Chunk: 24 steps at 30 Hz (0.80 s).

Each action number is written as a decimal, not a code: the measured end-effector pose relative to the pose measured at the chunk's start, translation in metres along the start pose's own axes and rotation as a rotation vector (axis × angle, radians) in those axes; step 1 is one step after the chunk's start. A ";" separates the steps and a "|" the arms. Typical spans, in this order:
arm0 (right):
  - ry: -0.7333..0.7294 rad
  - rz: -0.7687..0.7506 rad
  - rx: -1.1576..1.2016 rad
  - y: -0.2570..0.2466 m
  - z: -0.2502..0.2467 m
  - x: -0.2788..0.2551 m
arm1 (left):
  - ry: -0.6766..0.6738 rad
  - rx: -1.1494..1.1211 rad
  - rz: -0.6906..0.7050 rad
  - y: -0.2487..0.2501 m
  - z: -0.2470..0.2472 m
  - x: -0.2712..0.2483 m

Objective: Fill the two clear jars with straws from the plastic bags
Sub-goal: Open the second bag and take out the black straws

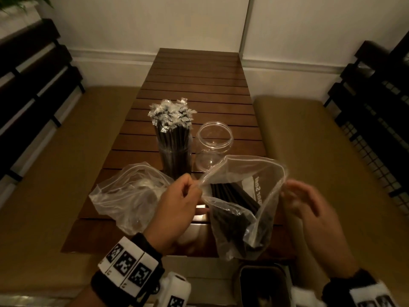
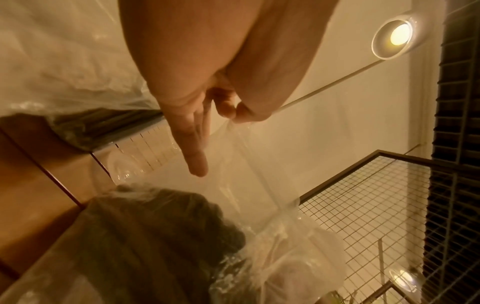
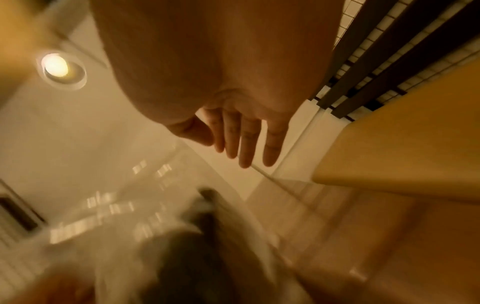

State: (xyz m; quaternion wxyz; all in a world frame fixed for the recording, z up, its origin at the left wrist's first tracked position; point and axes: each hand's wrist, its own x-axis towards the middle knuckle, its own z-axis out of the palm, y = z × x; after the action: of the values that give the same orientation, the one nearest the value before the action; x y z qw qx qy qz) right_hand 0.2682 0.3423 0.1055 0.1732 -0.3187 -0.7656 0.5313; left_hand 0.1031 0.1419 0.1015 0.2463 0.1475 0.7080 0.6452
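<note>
Two clear jars stand mid-table: the left jar (image 1: 176, 155) is packed with black wrapped straws (image 1: 172, 120), the right jar (image 1: 213, 142) holds none. My left hand (image 1: 188, 191) pinches the left rim of an open clear plastic bag (image 1: 250, 196) holding black straws (image 1: 234, 193); the left wrist view shows thumb and forefinger of that hand (image 2: 233, 112) closed on the film of the bag (image 2: 246, 164). My right hand (image 1: 303, 198), blurred, hovers at the bag's right rim with straight fingers (image 3: 244, 148), holding nothing. A second, crumpled bag (image 1: 128, 193) lies to the left.
The slatted wooden table (image 1: 199, 85) runs away from me between two tan cushioned benches (image 1: 55, 173). Dark slatted and wire-mesh backrests (image 1: 376, 118) flank both sides. A dark square container (image 1: 262, 284) sits below the table's near edge.
</note>
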 end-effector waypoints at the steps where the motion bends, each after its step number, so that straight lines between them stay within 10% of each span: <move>1: -0.063 0.048 -0.063 0.020 0.003 -0.012 | 0.005 -0.032 -0.003 0.000 0.004 0.001; 6: -0.398 0.175 -0.256 0.086 0.040 -0.051 | -0.049 -0.157 -0.061 -0.001 0.018 0.005; 13: -0.068 -0.071 0.028 0.043 0.073 -0.023 | -0.164 -0.049 -0.020 -0.007 0.021 0.006; 21: -0.049 -0.088 0.031 0.013 0.019 0.014 | -0.454 0.634 0.250 -0.021 -0.002 0.020; 24: -0.178 -0.179 0.130 -0.014 0.014 0.025 | -0.495 0.432 0.136 -0.021 0.017 0.014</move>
State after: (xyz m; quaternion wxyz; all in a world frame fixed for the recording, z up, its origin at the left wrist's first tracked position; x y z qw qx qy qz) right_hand 0.2372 0.3459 0.1109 0.1715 -0.1888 -0.7672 0.5885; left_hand 0.1025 0.1607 0.0779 0.3301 0.3953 0.7357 0.4399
